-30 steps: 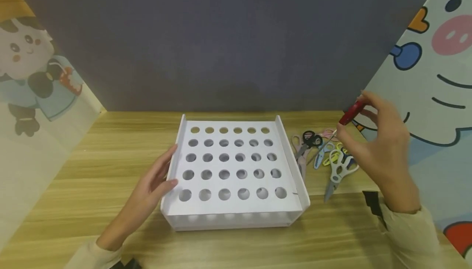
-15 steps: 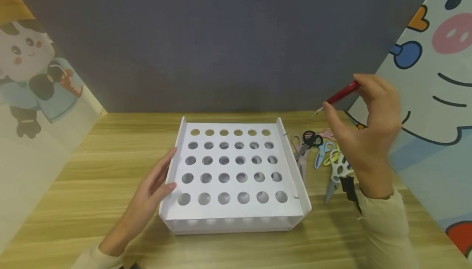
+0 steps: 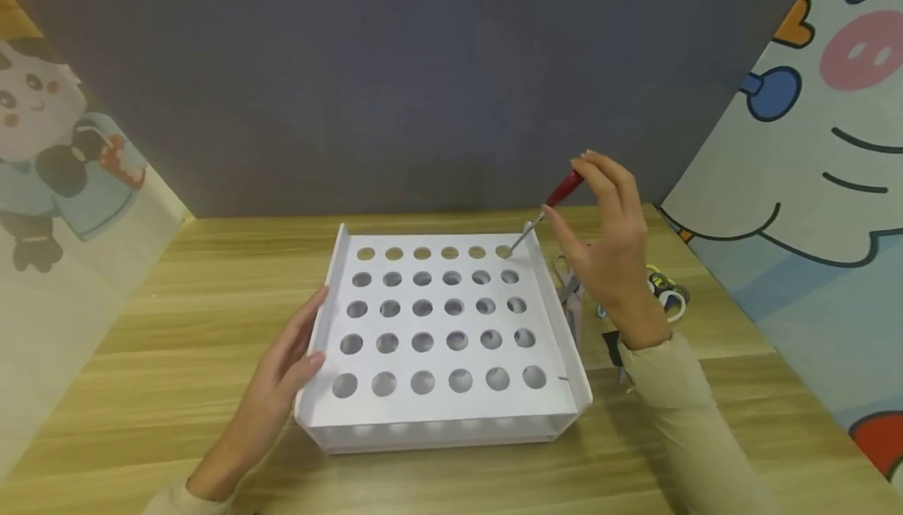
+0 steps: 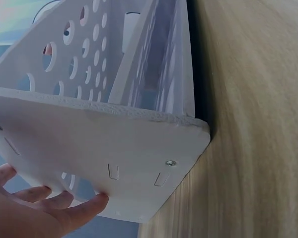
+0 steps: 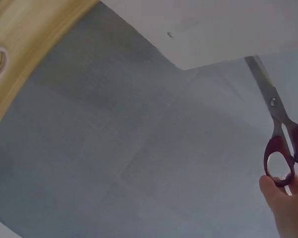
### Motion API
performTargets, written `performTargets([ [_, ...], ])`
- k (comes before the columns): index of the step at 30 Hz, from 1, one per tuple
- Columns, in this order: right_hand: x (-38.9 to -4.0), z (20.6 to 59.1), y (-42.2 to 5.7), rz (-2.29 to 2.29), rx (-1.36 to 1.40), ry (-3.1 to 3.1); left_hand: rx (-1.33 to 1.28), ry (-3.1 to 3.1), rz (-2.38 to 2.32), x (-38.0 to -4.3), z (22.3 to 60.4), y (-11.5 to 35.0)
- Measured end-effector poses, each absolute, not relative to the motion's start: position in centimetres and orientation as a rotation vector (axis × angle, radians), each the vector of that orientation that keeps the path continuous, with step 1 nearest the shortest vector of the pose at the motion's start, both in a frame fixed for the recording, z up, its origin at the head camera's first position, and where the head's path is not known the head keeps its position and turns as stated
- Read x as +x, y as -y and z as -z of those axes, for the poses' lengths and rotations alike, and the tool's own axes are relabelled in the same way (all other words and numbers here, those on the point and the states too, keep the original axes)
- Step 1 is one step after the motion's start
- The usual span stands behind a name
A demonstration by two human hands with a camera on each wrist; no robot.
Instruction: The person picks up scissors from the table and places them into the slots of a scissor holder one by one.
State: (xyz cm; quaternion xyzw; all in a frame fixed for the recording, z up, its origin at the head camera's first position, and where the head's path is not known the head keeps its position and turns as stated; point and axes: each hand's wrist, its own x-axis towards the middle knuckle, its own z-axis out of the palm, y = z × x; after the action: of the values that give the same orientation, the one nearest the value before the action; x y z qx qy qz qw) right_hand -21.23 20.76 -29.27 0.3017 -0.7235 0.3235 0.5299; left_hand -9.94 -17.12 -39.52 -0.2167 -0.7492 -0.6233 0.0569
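A white rack point(image 3: 405, 324) with rows of round holes in its top stands on the table. My left hand point(image 3: 271, 386) rests against its left side; in the left wrist view the fingertips point(image 4: 97, 201) touch the side panel point(image 4: 99, 148) beside a slot. Above the rack's back right corner, my right hand point(image 3: 610, 248) pinches a pair of scissors point(image 3: 564, 187) by its dark red handles. Their blades point down, and the tip overlaps the rightmost hole of the back row. In the right wrist view the scissors point(image 5: 273, 101) look closed, blade ends hidden behind the white panel point(image 5: 213, 29).
Several other scissors lie right of the rack, partly hidden by my right arm, among them a pink pair point(image 3: 574, 315) and a white-handled pair point(image 3: 677, 307). A dark grey wall point(image 3: 437, 92) rises behind the table point(image 3: 233, 264), with cartoon panels on both sides.
My right hand has carried the red-handled scissors up and leftward from the scissors pile to the rack's back right hole, turning them tip down. The left hand stays at the rack's side.
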Motion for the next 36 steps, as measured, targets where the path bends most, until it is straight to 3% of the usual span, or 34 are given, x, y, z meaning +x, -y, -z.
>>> performTargets([
  [9,-21.7,29.5,-20.6,-0.779,0.746,1.744,-0.651,2.261,1.897,-9.8,39.4,17.0],
  [20,-22.6,32.3,-20.5,-0.635,0.888,2.193,-0.666,2.260,1.910,-10.0,39.6,16.8],
  [36,-22.1,32.0,-19.8,-0.678,0.984,2.410,-0.666,2.255,1.911,-10.3,39.8,17.1],
])
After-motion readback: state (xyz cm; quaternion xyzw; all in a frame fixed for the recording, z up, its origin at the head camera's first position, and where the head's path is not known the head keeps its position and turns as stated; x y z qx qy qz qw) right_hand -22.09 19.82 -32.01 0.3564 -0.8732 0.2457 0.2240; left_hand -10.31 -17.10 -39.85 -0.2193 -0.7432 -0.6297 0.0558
